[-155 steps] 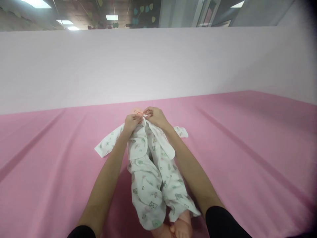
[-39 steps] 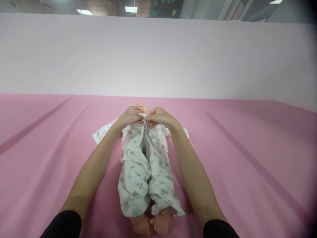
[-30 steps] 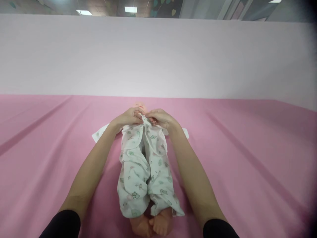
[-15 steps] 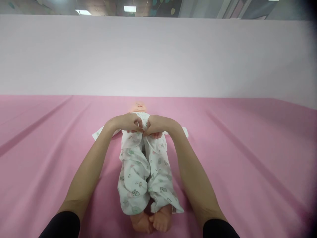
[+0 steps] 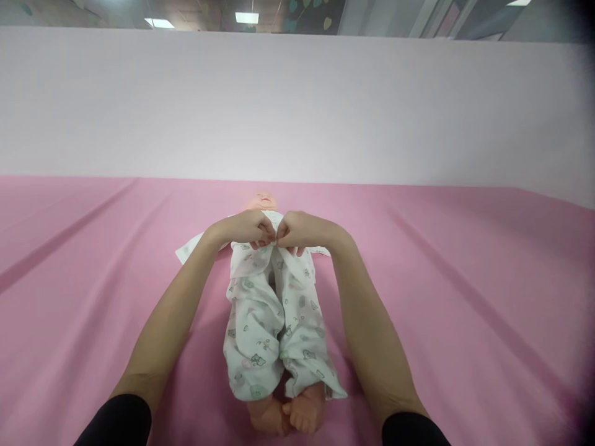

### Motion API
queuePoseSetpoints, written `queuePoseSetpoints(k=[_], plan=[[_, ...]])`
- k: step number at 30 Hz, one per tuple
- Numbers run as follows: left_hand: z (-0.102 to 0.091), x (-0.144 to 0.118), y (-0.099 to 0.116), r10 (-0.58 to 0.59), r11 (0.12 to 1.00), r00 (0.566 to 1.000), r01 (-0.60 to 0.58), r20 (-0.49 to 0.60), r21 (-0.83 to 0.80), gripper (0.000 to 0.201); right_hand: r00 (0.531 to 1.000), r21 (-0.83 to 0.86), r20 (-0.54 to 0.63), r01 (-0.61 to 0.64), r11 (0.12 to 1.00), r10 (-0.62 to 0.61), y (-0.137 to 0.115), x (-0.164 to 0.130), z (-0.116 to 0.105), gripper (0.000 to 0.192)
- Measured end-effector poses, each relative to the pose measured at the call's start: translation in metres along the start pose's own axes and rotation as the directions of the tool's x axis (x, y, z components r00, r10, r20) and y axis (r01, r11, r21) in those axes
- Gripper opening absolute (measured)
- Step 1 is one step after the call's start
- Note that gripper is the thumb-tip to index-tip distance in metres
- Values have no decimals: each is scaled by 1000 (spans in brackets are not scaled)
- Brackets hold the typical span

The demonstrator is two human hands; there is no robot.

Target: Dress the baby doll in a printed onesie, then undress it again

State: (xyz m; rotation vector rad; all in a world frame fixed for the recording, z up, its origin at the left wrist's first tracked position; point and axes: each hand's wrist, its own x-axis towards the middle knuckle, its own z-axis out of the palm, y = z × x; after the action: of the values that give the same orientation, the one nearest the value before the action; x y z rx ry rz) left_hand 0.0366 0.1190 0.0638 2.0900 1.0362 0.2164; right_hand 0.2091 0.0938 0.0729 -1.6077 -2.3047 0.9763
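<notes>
A baby doll [image 5: 264, 201] lies on its back, feet towards me, in white printed trousers [image 5: 255, 334] and a matching long-sleeved top [image 5: 274, 217]. Over the doll's belly, my left hand [image 5: 255, 228] pinches the front of the top near its lower edge. My right hand [image 5: 300, 230] pinches the same front from the other side, the fingertips of both hands almost meeting. Whether a fastener is between the fingers is hidden. The doll's bare feet [image 5: 288, 416] stick out of the trouser legs. One sleeve [image 5: 188, 249] spreads out at the left.
The doll lies on a pink sheet [image 5: 441, 334] with soft creases running across it. Behind the sheet rises a plain white wall or panel [image 5: 297, 105]. Ceiling lights [image 5: 246, 18] show above its top edge.
Both hands have shifted slightly and their fingers have curled in more, now pinching closer together at the top's front. The doll lies as before.
</notes>
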Motion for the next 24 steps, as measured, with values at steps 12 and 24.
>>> queuePoseSetpoints(k=[12,24], plan=[[2,5,-8,63,960,996,-80,-70,-267,16,994,283,-101,61,957,-34,7,-6,-12,18],[6,3,-7,-3,902,981,-81,-192,-425,32,992,297,-88,110,949,-87,9,-6,-12,9]])
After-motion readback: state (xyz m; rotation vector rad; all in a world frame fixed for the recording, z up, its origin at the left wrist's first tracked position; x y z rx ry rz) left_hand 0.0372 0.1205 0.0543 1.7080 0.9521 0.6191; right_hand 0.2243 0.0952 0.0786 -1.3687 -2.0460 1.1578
